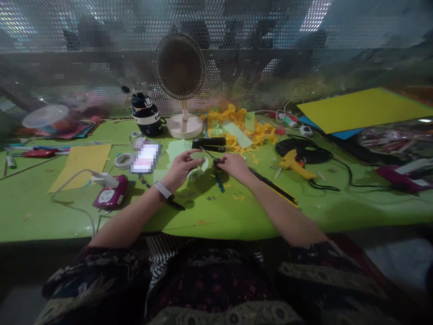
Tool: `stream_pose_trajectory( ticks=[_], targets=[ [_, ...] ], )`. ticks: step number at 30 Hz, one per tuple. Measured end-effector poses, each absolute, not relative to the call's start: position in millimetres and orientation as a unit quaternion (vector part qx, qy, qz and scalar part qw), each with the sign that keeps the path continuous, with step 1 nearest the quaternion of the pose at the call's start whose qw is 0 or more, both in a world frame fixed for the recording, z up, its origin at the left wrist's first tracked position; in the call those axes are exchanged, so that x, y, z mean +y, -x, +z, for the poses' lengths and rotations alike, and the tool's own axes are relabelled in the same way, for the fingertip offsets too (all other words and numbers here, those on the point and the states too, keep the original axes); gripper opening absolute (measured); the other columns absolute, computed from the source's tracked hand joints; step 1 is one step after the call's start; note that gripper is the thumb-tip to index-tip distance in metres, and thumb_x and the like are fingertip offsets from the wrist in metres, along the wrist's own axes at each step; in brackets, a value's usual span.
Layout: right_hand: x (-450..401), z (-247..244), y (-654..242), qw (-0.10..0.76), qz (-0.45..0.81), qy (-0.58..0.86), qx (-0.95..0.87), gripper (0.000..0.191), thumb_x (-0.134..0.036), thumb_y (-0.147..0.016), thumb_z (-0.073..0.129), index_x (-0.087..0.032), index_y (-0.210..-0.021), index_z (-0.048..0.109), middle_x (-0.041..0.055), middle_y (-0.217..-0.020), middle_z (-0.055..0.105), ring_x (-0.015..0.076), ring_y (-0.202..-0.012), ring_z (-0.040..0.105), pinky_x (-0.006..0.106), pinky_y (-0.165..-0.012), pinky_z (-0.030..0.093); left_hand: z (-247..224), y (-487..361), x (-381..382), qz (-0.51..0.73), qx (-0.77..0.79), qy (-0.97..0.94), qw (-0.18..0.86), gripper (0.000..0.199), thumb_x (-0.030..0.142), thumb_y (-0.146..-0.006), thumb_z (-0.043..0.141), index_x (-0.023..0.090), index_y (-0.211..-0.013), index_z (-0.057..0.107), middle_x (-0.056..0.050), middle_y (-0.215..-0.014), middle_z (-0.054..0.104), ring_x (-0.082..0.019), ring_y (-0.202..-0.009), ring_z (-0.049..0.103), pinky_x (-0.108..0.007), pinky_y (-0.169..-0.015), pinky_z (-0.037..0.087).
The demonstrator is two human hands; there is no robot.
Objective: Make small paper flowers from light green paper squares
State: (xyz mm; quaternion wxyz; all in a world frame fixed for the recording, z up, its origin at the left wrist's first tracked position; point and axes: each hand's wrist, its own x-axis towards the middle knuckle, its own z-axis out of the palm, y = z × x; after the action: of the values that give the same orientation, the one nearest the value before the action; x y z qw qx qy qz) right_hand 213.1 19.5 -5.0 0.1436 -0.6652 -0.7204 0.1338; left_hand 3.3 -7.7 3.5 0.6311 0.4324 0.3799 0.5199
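Pinched in my left hand is a pale green paper piece, curved and partly cut into petal-like shapes. My right hand grips a pair of scissors, whose blades point left toward the paper and my left fingers. Whether the blades touch the paper I cannot tell. Just behind both hands lies a black stapler. A stack of light green paper sits behind my left hand. Below the scissors lies a thin blue item, with small scraps around it.
Yellow paper flowers are heaped behind my right hand. A white fan and a black bottle stand at the back. On the left are a phone, tape roll and purple power strip; on the right, a yellow glue gun.
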Motion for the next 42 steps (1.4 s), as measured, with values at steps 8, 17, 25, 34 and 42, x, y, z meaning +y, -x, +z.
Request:
stream_pose_trajectory(
  ticks=[8, 17, 25, 34, 42],
  targets=[
    [20, -6, -214, 0.153, 0.136, 0.662, -0.721, 0.021, -0.04, -0.083, 0.077, -0.021, -0.09, 0.076, 0.0088, -0.091, 0.075, 0.0246, -0.088, 0.069, 0.031, -0.069, 0.047, 3, -7, -12, 0.524, 0.434, -0.445, 0.582, 0.035, 0.023, -0.061, 0.092, 0.016, -0.086, 0.07, 0.002, -0.069, 0.07, -0.007, -0.059, 0.06, -0.018, -0.054, 0.042],
    [5, 14, -215, 0.306, 0.289, 0.586, -0.692, 0.013, -0.024, -0.091, 0.063, -0.016, -0.089, 0.073, 0.0066, -0.088, 0.074, 0.0164, -0.077, 0.065, 0.029, -0.073, 0.05, 6, -7, -11, 0.551, 0.411, -0.437, 0.58, 0.026, 0.011, -0.066, 0.083, 0.016, -0.089, 0.071, -0.002, -0.084, 0.076, -0.011, -0.074, 0.068, -0.026, -0.079, 0.054],
    [-18, 16, -197, 0.354, 0.473, 0.434, -0.68, 0.026, -0.04, -0.085, 0.075, -0.016, -0.081, 0.066, 0.0029, -0.08, 0.069, 0.0134, -0.073, 0.063, 0.028, -0.073, 0.052, 5, -12, -17, 0.547, 0.372, -0.409, 0.628, 0.024, 0.011, -0.067, 0.085, 0.016, -0.085, 0.069, 0.001, -0.08, 0.075, -0.011, -0.079, 0.071, -0.025, -0.089, 0.054],
    [-21, 27, -209, 0.319, 0.551, 0.418, -0.648, 0.019, -0.025, -0.094, 0.065, -0.016, -0.077, 0.062, 0.001, -0.07, 0.064, 0.0077, -0.057, 0.055, 0.022, -0.052, 0.039, 25, 23, 1, 0.368, 0.412, -0.512, 0.658, 0.031, 0.016, -0.063, 0.09, 0.013, -0.089, 0.073, -0.004, -0.081, 0.077, -0.013, -0.077, 0.073, -0.027, -0.083, 0.057],
    [-19, 27, -216, 0.21, 0.551, 0.448, -0.672, 0.021, -0.026, -0.091, 0.069, -0.016, -0.074, 0.063, 0.0023, -0.072, 0.067, 0.0073, -0.052, 0.05, 0.025, -0.052, 0.041, 46, 47, 11, 0.43, 0.481, -0.561, 0.519, 0.025, 0.031, -0.076, 0.083, 0.015, -0.093, 0.073, -0.009, -0.092, 0.078, -0.018, -0.091, 0.074, -0.029, -0.082, 0.057]
  ],
)
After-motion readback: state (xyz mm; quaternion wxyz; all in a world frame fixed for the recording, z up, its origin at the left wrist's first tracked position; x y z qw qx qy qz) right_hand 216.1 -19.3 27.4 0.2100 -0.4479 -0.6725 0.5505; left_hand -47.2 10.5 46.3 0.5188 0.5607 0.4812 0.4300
